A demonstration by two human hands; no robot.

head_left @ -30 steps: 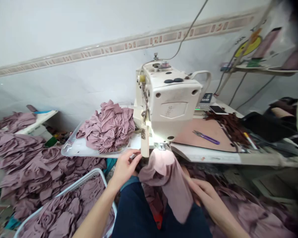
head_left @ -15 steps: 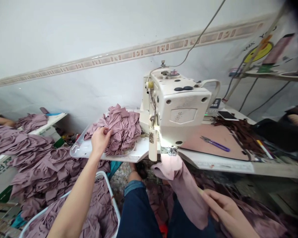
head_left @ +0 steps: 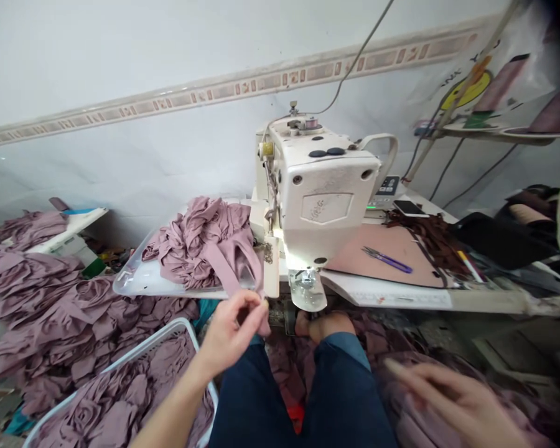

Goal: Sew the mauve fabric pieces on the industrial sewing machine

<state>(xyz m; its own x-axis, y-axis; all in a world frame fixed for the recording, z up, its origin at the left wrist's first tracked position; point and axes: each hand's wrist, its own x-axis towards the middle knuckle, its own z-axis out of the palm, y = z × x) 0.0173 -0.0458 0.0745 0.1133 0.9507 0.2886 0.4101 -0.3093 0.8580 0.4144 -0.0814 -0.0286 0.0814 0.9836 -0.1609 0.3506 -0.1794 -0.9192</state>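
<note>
Taking the sewing machine (head_left: 324,199) as the middle of the clock, the left hand (head_left: 236,330) was at seven o'clock, thumb and fingertips pinched together on a mauve cloth piece (head_left: 224,267). That piece stretched up, looped open near its top, to the crumpled pile (head_left: 186,242) in the clear tray (head_left: 130,283) between eight and nine o'clock. The right hand (head_left: 452,398) was at five o'clock, well apart from the left, before a low heap of cloth (head_left: 410,420). It was blurred, its fingers stretched out; I could not tell whether it held anything.

Light fell on the rounded plate (head_left: 308,297) at six o'clock, under the needle. On the worktop (head_left: 401,298), purple-handled snips (head_left: 387,259) lay on a pink mat (head_left: 354,249) at four o'clock, with a phone (head_left: 409,208) near three. A basket (head_left: 184,323) of mauve cloth sat toward eight o'clock, below the tray.
</note>
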